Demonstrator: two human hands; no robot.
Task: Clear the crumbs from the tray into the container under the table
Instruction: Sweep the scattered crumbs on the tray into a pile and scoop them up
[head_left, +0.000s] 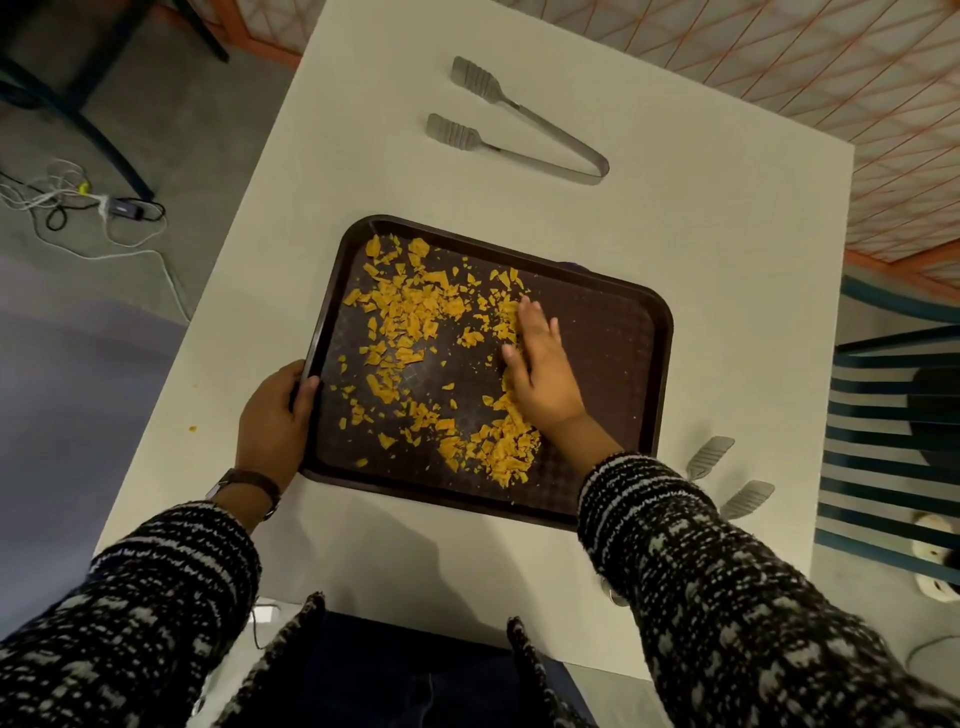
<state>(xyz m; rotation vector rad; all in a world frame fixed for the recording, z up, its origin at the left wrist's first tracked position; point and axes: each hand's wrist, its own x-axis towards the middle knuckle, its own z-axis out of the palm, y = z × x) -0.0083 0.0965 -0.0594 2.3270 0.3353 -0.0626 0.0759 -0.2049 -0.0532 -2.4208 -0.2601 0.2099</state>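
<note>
1. A brown tray (613, 332) sits flat on a white table (701, 249)
2. Lots of yellow crumbs (415, 312) lie in the tray, mostly on its left and middle parts
3. The left hand (275, 415) holds the tray's left edge, with its fingers closed around the rim
4. The right hand (540, 369) lies flat in the tray, fingers straight and close together, touching the crumbs
5. One crumb (192, 428) sits on the table, left of the tray
6. Metal tongs (514, 122) lie past the tray, well apart from it
</note>
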